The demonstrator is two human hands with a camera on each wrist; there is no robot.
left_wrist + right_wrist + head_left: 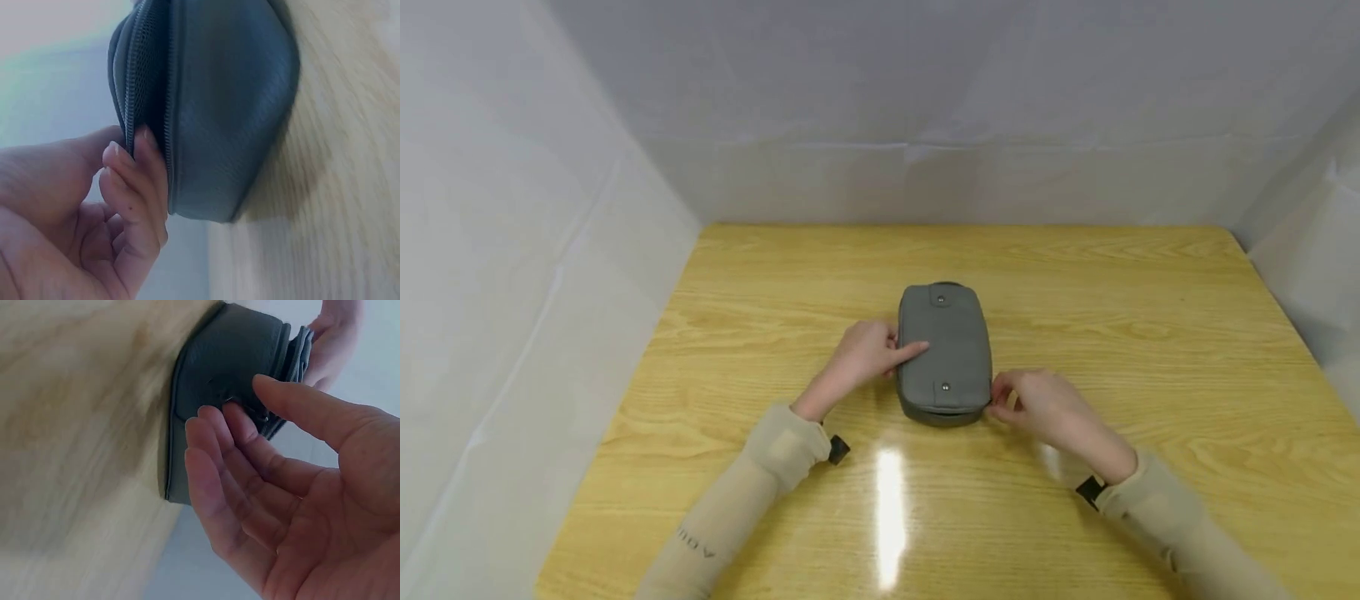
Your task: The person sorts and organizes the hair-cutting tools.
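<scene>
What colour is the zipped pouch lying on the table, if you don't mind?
Grey; the pouch shows best in the head view.

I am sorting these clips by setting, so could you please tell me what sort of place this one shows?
Probably a staged recording booth, not a home or shop: a bare wooden table is walled on three sides by plain white sheeting, and only a grey zip pouch lies on it, touched by the left hand and right hand.
</scene>
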